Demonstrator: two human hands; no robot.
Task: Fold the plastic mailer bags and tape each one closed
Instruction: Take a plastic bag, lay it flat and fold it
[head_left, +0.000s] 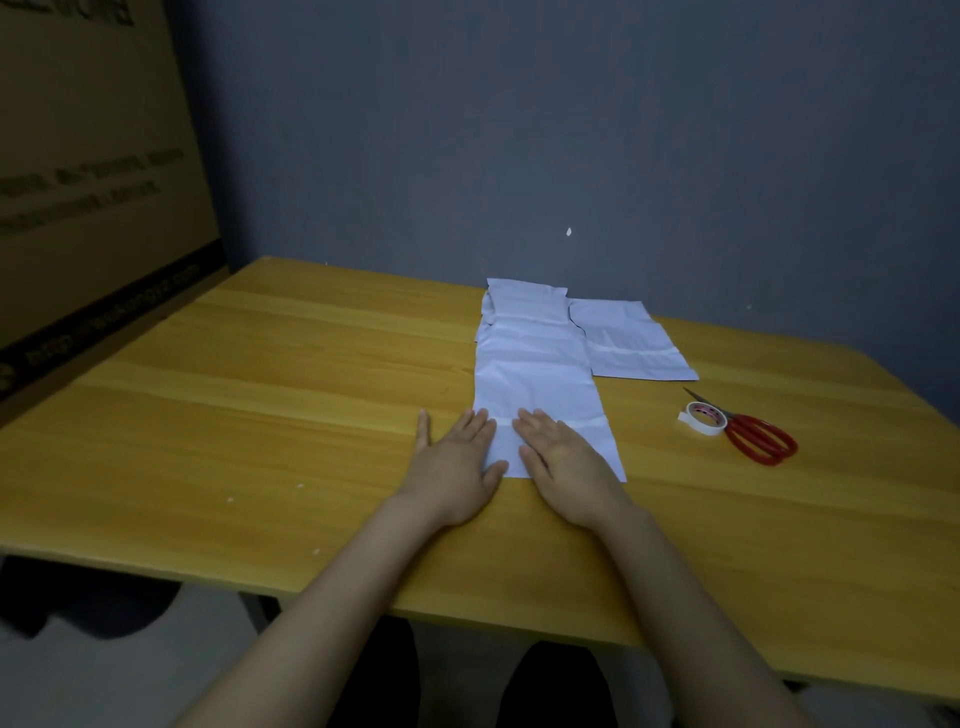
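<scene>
We flatten the near end of the mailer bag (537, 374), 1st fold not yet made
Our left hand (457, 460) & right hand (566, 457) lie flat side by side, each grip apart w/ fingers straight, nothing clamped; right palm sits on the bag, left is half on it, half on the surface (260, 395). Bag runs from our hands toward 12 o'clock, creased across; a second bag (631, 343) lies just beside it at 1 o'clock. Next move, we judge: pinch the near edge w/ both hands, carry it toward 12 o'clock, press the crease, then reach to 3 o'clock for the tape roll (701, 418), scissors (761, 439) touching it
</scene>
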